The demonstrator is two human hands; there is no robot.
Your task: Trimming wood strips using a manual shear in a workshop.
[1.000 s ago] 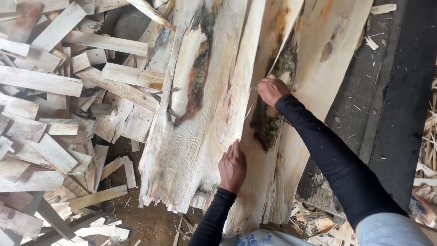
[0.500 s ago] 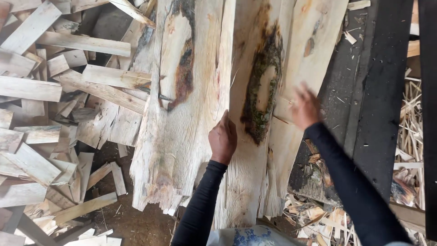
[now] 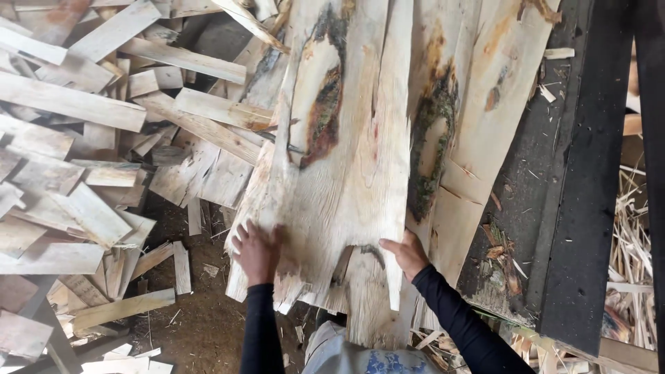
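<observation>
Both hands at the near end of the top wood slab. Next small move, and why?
Probably lift the near end of the top slab slightly and draw it toward the body. The left hand lies on its lower left edge and the right hand grips its lower right edge, so both sides are held. It lies loose on other slabs, its splintered near end overhanging the dirt floor.
</observation>
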